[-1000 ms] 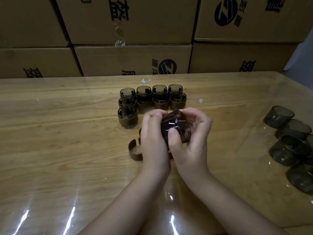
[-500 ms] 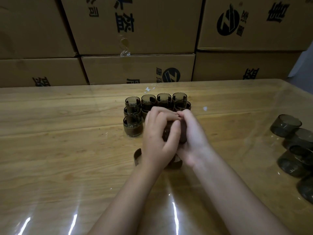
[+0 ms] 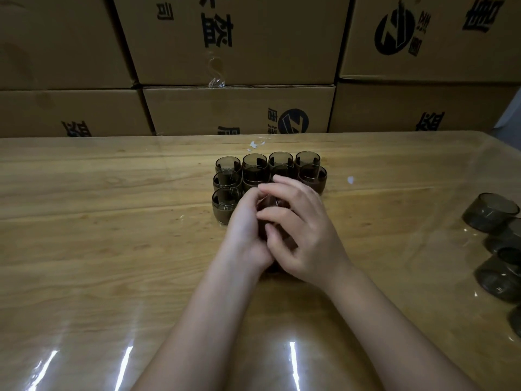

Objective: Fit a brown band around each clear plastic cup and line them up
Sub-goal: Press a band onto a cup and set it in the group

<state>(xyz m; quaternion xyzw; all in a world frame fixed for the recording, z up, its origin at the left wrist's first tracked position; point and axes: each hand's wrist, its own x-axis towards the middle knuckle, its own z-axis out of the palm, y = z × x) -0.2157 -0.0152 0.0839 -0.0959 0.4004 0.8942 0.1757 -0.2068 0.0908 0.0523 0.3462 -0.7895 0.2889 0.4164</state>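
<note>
Head view: on the shiny wooden table [image 3: 112,249], the left hand [image 3: 245,230] and right hand [image 3: 307,235] curl their fingers tight around one dark cup [image 3: 272,203]. Plain cups [image 3: 490,211] sit off to the right. Just behind the hands, banded cups [image 3: 227,204] stand in rows. Cardboard boxes [image 3: 236,38] are stacked at the back.

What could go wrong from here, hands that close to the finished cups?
The left hand and right hand grip the tinted clear plastic cup right beside the rows of brown-banded cups; a knuckle could topple them.
Bare tinted cups are bunched at the wooden table's right side; grabbing one may roll its neighbours.
</note>
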